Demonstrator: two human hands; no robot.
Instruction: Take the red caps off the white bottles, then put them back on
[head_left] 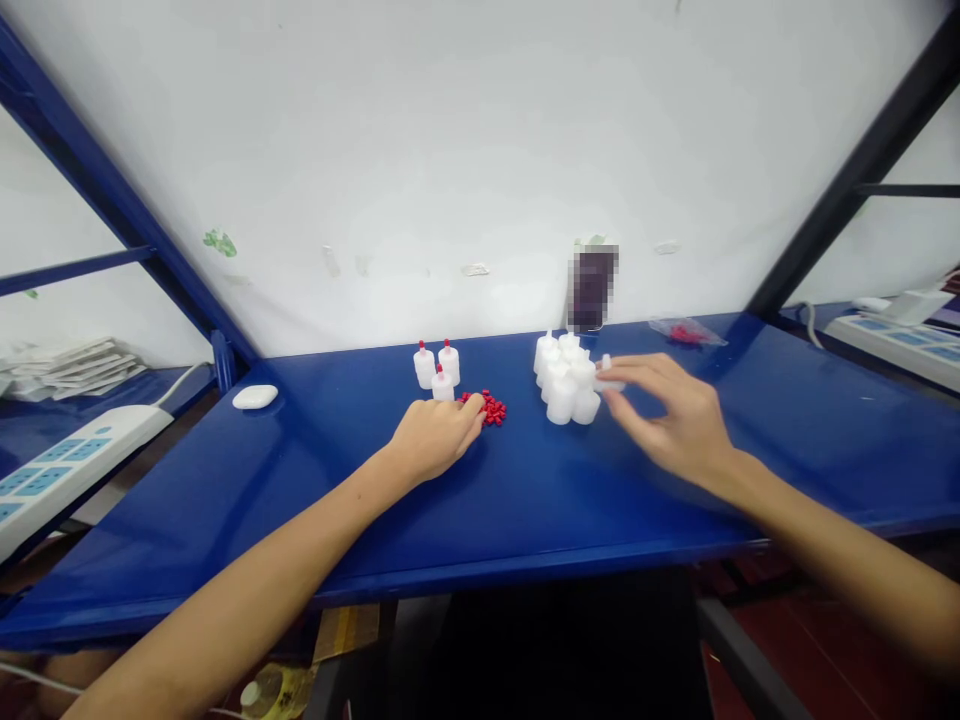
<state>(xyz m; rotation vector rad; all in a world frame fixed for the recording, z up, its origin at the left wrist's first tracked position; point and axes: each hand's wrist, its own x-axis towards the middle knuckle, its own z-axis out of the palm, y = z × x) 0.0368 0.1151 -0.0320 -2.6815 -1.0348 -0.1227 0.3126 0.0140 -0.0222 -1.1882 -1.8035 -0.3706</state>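
My left hand point(437, 438) reaches into a small pile of red caps point(493, 410), its fingers closed together at the pile's edge. Whatever is between those fingertips is hidden. Just behind this hand stand three white squeeze bottles point(424, 368) with red caps on their nozzles. My right hand point(675, 415) pinches a white squeeze bottle point(609, 378) between thumb and fingers, and its uncapped tip points up. Close beside it, on the left, several uncapped white bottles point(561, 395) stand in a tight cluster.
A phone-like dark object point(593, 288), blurred out, leans on the wall behind the cluster. A clear bag with red pieces point(686, 333) lies at the back right. A white rounded case point(255, 397) rests on the blue table point(315, 520) at left. Power strips point(71, 460) flank the table.
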